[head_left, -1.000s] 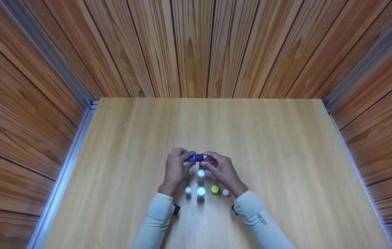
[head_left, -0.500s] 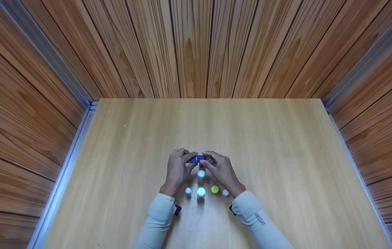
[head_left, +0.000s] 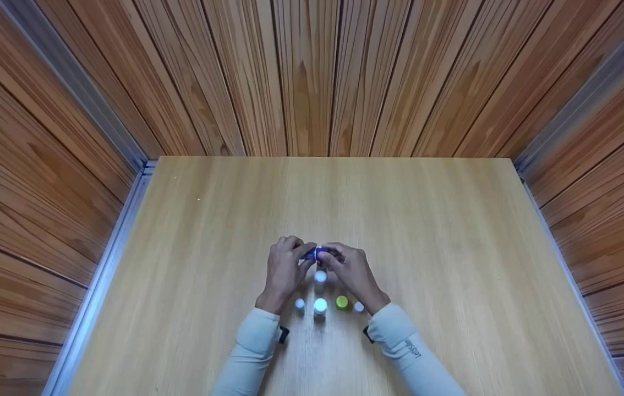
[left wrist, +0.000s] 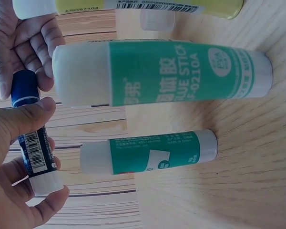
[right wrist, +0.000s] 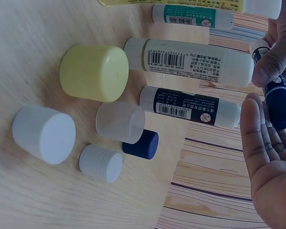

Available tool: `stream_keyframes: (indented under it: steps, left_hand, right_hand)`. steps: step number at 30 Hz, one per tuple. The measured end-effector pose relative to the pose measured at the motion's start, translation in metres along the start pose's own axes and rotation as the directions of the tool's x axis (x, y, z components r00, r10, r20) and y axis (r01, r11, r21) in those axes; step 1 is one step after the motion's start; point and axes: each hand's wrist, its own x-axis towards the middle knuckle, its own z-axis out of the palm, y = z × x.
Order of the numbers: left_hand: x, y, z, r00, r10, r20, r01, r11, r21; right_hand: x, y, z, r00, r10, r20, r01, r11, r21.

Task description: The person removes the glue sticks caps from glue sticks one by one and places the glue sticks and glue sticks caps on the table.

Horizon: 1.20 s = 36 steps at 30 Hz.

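Observation:
A slim dark blue glue stick (head_left: pixel 312 253) with a white base lies level between both hands. My left hand (head_left: pixel 283 269) grips its barrelled body, thumb across the label in the left wrist view. My right hand (head_left: pixel 350 269) is at its dark blue cap end (left wrist: pixel 25 88); in the head view thumb and forefinger pinch there. Just nearer than the hands, several glue sticks stand upright: a large green one (left wrist: pixel 167 71), a small green one (left wrist: pixel 150 151), a white-labelled one (right wrist: pixel 186 62) and a black-labelled one (right wrist: pixel 188 107).
Loose caps stand right of the sticks: a yellow-green one (head_left: pixel 342 301), a white one (right wrist: pixel 45 136), a translucent one (right wrist: pixel 120 122), a dark blue one (right wrist: pixel 141 144) and a small white one (right wrist: pixel 101 163). The wooden table (head_left: pixel 427 220) has plank walls (head_left: pixel 312 82) around it.
My right hand's thumb and fingers have moved along the blue glue stick towards my left hand, covering its right end. The hands have drawn slightly closer together; the standing sticks and caps are unmoved.

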Motion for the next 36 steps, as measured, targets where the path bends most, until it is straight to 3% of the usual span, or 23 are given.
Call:
stream_keyframes:
  steps: [11,19,28,36]
  left_hand:
    - [0.0015,0.0000,-0.0021,1.000,0.008,0.021,-0.008,1.000,0.006]
    - [0.0022,0.0008,-0.0030,1.000,0.028,0.007,-0.028,1.000,0.011]
    - [0.0008,0.0000,-0.0047,0.999,-0.018,0.050,0.018,1.000,0.003]
    - [0.0031,-0.0002,-0.0073,0.999,-0.023,0.039,0.022,1.000,0.005]
  right_hand:
    - [0.0001,-0.0008,0.0013,1.000,0.007,-0.002,-0.007,0.999,0.034]
    - [0.0006,0.0005,0.0022,0.999,-0.034,-0.011,0.035,0.999,0.034]
    - [-0.0010,-0.0056,-0.0003,0.999,-0.026,-0.026,0.023,0.995,-0.101]
    - [-0.0015,-0.0057,-0.0007,0.996,-0.070,-0.051,0.066,0.995,-0.071]
